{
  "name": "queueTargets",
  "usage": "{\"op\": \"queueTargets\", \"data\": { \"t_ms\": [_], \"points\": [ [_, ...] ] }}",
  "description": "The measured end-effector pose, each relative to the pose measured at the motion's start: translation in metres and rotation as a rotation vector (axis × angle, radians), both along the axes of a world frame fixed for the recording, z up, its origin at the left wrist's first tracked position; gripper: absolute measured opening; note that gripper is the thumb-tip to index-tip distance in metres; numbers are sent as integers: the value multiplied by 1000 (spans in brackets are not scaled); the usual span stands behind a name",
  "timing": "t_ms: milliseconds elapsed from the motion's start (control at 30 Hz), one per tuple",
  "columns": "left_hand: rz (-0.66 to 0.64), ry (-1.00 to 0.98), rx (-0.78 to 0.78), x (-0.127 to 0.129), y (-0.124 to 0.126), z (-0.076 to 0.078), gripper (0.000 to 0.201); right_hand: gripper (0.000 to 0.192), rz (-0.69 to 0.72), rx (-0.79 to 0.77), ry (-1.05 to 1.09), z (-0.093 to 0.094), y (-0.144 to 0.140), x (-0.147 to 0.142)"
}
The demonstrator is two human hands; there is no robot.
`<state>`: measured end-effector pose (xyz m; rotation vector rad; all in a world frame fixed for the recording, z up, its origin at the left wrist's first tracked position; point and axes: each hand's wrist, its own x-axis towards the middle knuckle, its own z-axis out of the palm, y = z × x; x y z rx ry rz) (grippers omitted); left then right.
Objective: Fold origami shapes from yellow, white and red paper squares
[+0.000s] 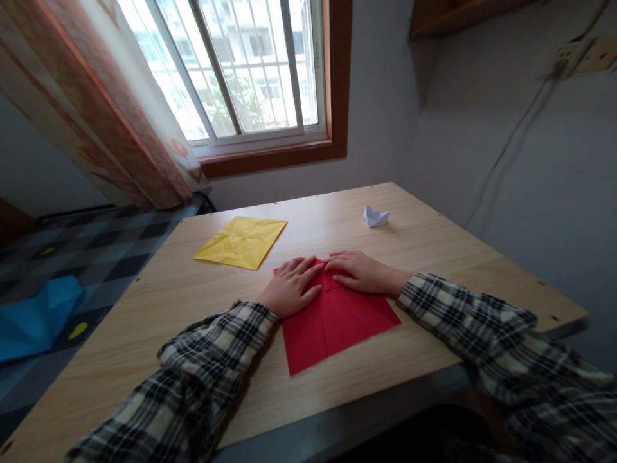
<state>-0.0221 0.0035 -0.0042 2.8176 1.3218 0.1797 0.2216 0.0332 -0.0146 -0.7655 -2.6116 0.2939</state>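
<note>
A sheet of red paper (337,325) with crease lines lies on the wooden table, its near edge toward me. My left hand (292,287) rests flat on its left side, fingers stretched toward the far edge. From the right, my right hand (359,271) lies on the far part of the sheet, fingers extended and pointing left. The fingertips of both hands come close together near a small folded portion at the top of the paper. Part of that fold is hidden under the fingers.
Creased yellow paper (241,241) lies at the back left of the table (193,308). A small white paper boat (376,217) stands at the back right. Beyond the left edge, blue paper (41,318) lies on a checked cloth (110,270). A window (241,71) is behind.
</note>
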Motion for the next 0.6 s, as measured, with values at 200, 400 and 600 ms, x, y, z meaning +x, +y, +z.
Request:
{"op": "queueTargets", "data": {
  "t_ms": [200,400,600],
  "points": [
    [21,-21,0,2,-1,2,56,26,-41,4,-19,-1,-1,-10],
    [23,-28,3,3,-2,3,51,25,-53,-5,-61,2,-1,-9],
    [33,-20,-1,2,-2,2,50,31,-138,-59,-82,0,4,6]
  ]
}}
